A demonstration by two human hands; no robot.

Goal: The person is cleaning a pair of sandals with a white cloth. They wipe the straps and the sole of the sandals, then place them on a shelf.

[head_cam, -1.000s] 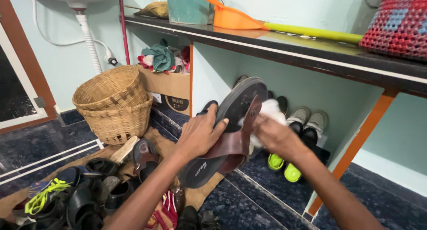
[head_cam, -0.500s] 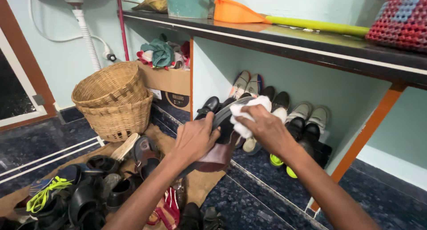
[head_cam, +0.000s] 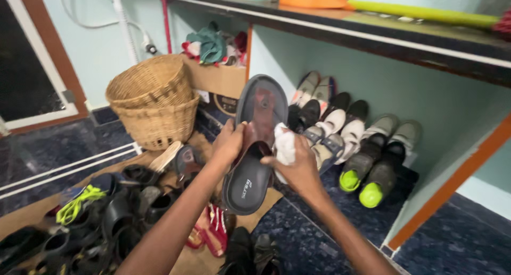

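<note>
Left hand (head_cam: pixel 230 143) grips your sandal (head_cam: pixel 255 147) mid-frame; right hand (head_cam: pixel 298 168) pinches white cloth (head_cam: pixel 285 144). Risk: one-sided grip, sandal may twist free.

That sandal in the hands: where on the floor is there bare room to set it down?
Free patches: the dark floor in front of the shoe cubby, between the mat and the orange post, and the floor left of the baskets toward the door. Crowded: the shoe pile at lower left, and the cubby itself, lined with pairs.
</note>
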